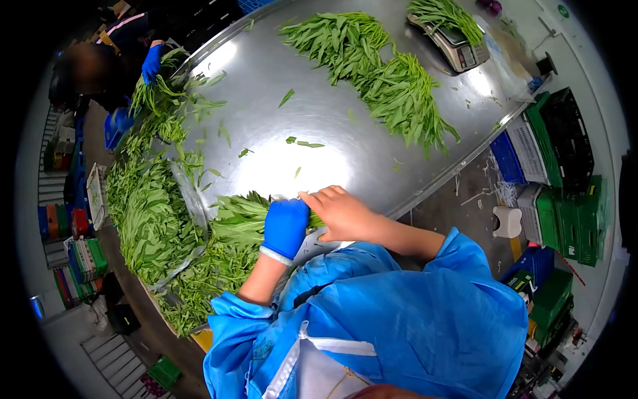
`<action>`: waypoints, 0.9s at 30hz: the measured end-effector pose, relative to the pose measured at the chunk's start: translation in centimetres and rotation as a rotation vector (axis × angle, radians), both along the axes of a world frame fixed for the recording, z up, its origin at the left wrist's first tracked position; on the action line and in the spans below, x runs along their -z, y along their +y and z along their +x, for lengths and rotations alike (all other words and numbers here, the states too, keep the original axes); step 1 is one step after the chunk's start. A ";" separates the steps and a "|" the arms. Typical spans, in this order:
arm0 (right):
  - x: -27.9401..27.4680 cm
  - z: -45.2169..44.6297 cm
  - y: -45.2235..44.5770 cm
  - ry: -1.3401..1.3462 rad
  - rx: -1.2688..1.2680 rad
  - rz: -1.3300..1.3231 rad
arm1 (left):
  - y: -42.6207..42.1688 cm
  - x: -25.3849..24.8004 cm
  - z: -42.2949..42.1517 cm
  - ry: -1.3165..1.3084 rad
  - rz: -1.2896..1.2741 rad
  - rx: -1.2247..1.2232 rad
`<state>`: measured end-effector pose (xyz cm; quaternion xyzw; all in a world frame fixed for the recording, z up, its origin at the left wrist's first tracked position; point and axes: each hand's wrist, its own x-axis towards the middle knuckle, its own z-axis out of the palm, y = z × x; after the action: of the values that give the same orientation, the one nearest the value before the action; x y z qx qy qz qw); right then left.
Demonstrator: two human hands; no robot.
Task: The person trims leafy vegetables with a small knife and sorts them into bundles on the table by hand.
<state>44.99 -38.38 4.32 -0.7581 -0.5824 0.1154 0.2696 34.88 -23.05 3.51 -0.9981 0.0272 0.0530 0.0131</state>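
Observation:
My left hand, in a blue glove, is closed round a bunch of leafy greens near the front edge of the metal table. The leaves point left, toward a large pile of greens. Bare and ungloved, my right hand is right beside the glove, its fingertips touching or almost touching it at the stem end. Its fingers are bent, and whatever lies under them is hidden. Sorted bunches lie across the far part of the table.
A scale bearing greens stands at the far right, beside a clear plastic bag. At the far left a co-worker's blue-gloved hand holds greens. Green crates and a white stool are on the right.

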 end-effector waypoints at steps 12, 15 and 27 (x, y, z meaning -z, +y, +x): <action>6.5 8.9 -5.2 -0.170 0.469 0.182 | 1.3 -3.0 1.3 -0.771 -0.530 -0.250; 15.1 10.7 -8.7 -0.495 0.254 -0.217 | 1.2 2.7 0.5 -0.569 -0.794 -0.543; 17.6 12.6 -11.6 -0.415 0.269 -0.232 | -1.2 11.1 -2.5 -0.024 -1.041 -0.759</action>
<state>57.54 -50.03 -13.23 -0.8619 -0.5022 -0.0132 0.0688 32.42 -24.28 -7.57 -0.8146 -0.3058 0.0225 -0.4923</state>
